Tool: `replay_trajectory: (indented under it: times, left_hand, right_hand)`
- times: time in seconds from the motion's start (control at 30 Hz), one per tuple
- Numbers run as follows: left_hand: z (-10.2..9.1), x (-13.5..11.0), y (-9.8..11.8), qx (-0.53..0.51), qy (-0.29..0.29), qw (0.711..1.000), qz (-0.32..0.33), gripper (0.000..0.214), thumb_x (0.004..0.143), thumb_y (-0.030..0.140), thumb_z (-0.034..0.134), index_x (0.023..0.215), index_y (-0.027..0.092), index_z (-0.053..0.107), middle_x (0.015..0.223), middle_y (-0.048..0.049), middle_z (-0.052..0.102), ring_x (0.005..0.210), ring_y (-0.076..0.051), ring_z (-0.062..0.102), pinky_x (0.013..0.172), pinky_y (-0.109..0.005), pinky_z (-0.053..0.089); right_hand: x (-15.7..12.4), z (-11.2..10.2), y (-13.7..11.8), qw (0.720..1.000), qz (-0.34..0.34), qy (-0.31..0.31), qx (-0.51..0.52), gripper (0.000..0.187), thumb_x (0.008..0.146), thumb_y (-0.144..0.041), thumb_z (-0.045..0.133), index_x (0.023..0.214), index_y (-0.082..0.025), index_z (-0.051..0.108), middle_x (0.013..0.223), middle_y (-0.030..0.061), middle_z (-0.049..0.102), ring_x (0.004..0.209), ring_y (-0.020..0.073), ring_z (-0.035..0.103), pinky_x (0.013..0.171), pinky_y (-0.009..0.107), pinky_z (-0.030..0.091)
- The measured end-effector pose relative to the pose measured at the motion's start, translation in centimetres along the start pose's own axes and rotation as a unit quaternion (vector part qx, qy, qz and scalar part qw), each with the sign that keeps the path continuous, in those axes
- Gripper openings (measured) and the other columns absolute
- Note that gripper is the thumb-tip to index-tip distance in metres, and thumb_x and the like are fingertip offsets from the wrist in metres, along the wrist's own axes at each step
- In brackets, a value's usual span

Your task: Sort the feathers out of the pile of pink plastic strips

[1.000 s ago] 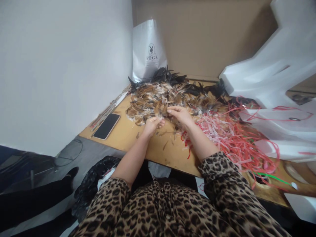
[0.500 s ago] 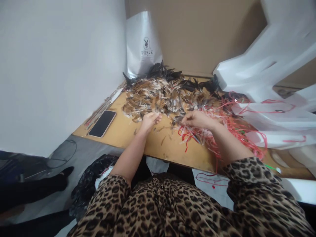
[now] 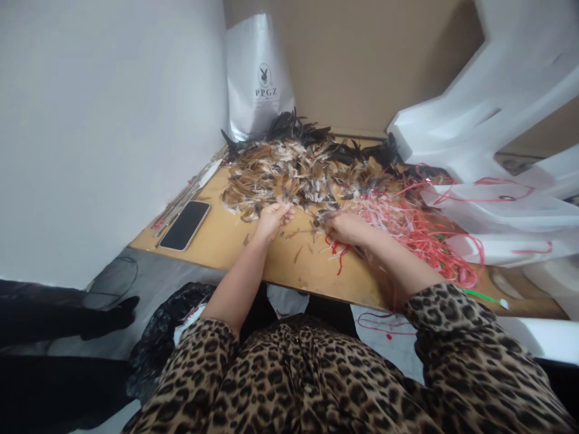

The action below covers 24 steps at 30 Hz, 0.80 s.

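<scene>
A wide heap of brown, white and black feathers (image 3: 266,169) covers the back of the wooden table. At its front edge, my left hand (image 3: 274,220) is closed in a pinch, a brown feather (image 3: 286,189) fanning up from the fingertips. My right hand (image 3: 346,227) is palm down with curled fingers, beside a small dark tuft of feathers (image 3: 322,217). What its fingers grip, if anything, is hidden. Red and pale pink ribbon strands (image 3: 420,232) lie in a tangle just right of this hand, some of them under the wrist.
A phone (image 3: 185,225) lies on the table (image 3: 280,265) at the left, near thin sticks along the wall. A silver-white bag (image 3: 257,78) stands behind the feathers. White foam pieces (image 3: 479,211) crowd the right side. A black plastic bag (image 3: 169,331) and another person's legs (image 3: 67,313) are at lower left.
My right hand has moved slightly left and down, toward the small dark tuft, with its fingers lower. The left hand keeps its pinch. The whole view has shifted a little.
</scene>
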State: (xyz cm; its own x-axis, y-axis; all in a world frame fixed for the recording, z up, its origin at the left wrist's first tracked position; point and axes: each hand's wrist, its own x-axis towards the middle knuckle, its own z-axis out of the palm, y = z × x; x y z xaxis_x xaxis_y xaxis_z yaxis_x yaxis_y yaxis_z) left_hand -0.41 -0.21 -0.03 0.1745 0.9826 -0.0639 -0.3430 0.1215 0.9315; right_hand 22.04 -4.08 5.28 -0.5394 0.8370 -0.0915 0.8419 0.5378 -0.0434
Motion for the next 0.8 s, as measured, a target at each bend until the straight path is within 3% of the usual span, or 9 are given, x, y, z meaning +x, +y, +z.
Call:
replay_trajectory:
  times: [0.1,0.17,0.3,0.37,0.47,0.67,0.73,0.8]
  left_hand:
    - [0.0,0.0,0.0,-0.03,-0.01,0.999,-0.009,0.027,0.067,0.032,0.067,0.082,0.011,0.062,0.07,-0.0036,0.064,0.055,-0.004,0.056,0.049,-0.014,0.039]
    - [0.0,0.0,0.1,-0.06,-0.026,0.997,-0.03,0.023,0.068,0.029,0.067,0.081,0.011,0.062,0.073,-0.0049,0.065,0.057,-0.005,0.057,0.05,-0.013,0.041]
    - [0.2,-0.3,0.6,-0.101,-0.064,0.99,-0.075,0.014,0.072,0.021,0.064,0.08,0.01,0.061,0.091,-0.0095,0.067,0.061,-0.004,0.058,0.052,-0.013,0.043]
    - [0.3,-0.5,0.8,-0.109,-0.078,0.988,-0.083,0.01,0.073,0.018,0.062,0.079,0.011,0.061,0.098,-0.0105,0.066,0.062,-0.004,0.058,0.053,-0.013,0.044]
    - [0.4,-0.6,1.0,-0.118,-0.085,0.986,-0.086,0.006,0.075,0.017,0.06,0.078,0.011,0.061,0.097,-0.0093,0.066,0.062,-0.004,0.058,0.054,-0.013,0.045]
    - [0.1,-0.5,0.9,-0.154,-0.074,0.978,-0.116,0.003,0.075,0.013,0.059,0.076,0.012,0.061,0.072,-0.0024,0.064,0.057,-0.003,0.057,0.049,-0.01,0.043]
    - [0.0,-0.5,1.0,-0.154,-0.062,0.977,-0.13,0.004,0.076,0.013,0.058,0.077,0.013,0.061,0.072,-0.0021,0.063,0.055,-0.002,0.056,0.047,-0.009,0.042]
    - [-0.1,-0.5,1.1,-0.156,-0.064,0.975,-0.143,0.005,0.077,0.012,0.056,0.077,0.013,0.061,0.077,-0.0032,0.064,0.054,-0.002,0.055,0.046,-0.008,0.042]
  right_hand:
    - [-0.1,-0.9,1.2,0.993,0.006,0.053,0.102,0.013,0.068,-0.017,0.052,0.072,-0.017,0.065,0.08,0.0056,0.063,0.072,0.0144,0.055,0.067,0.024,0.038]
    - [-0.1,-1.6,1.7,0.974,0.03,0.112,0.194,0.012,0.068,-0.02,0.053,0.072,-0.016,0.064,0.075,0.0042,0.062,0.067,0.0134,0.054,0.064,0.024,0.039]
    - [0.6,-3.0,1.1,0.895,0.079,0.189,0.397,0.014,0.067,-0.028,0.058,0.073,-0.015,0.061,0.07,0.0031,0.063,0.059,0.0121,0.053,0.056,0.024,0.04]
    - [1.2,-3.3,0.1,0.858,0.096,0.193,0.466,0.016,0.066,-0.03,0.061,0.073,-0.016,0.059,0.064,0.0023,0.062,0.053,0.0114,0.051,0.051,0.024,0.039]
    - [2.4,-3.1,-1.6,0.825,0.094,0.177,0.528,0.017,0.066,-0.032,0.062,0.072,-0.017,0.056,0.053,-0.0001,0.057,0.045,0.0105,0.049,0.046,0.023,0.036]
    - [4.2,-1.6,-3.1,0.792,0.065,0.174,0.582,0.019,0.065,-0.033,0.061,0.072,-0.018,0.052,0.051,-0.0015,0.056,0.044,0.0108,0.05,0.046,0.024,0.037]
    - [4.5,-1.2,-3.0,0.798,0.061,0.187,0.57,0.018,0.066,-0.033,0.06,0.073,-0.018,0.052,0.052,-0.0013,0.057,0.046,0.0111,0.05,0.047,0.024,0.038]
    - [4.5,-0.8,-2.8,0.822,0.058,0.207,0.527,0.015,0.068,-0.032,0.058,0.073,-0.018,0.054,0.053,-0.0015,0.056,0.047,0.0105,0.049,0.048,0.023,0.036]
